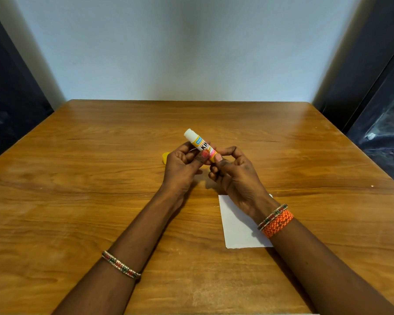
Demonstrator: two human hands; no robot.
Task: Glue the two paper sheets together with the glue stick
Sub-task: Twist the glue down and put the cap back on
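Note:
An uncapped glue stick (197, 140), white with a yellow label, is held above the middle of the wooden table (100, 178), its white tip pointing up and away. My left hand (182, 165) grips its body. My right hand (233, 171) pinches its yellow base between thumb and fingers. The yellow cap (165, 157) lies on the table just left of my left hand, partly hidden by it. A white paper sheet (237, 226) lies flat under my right wrist; I cannot tell whether it is one sheet or two stacked.
A pale wall stands behind the table's far edge. Dark furniture flanks the table on the left and right (384, 123). Bangles sit on both my wrists.

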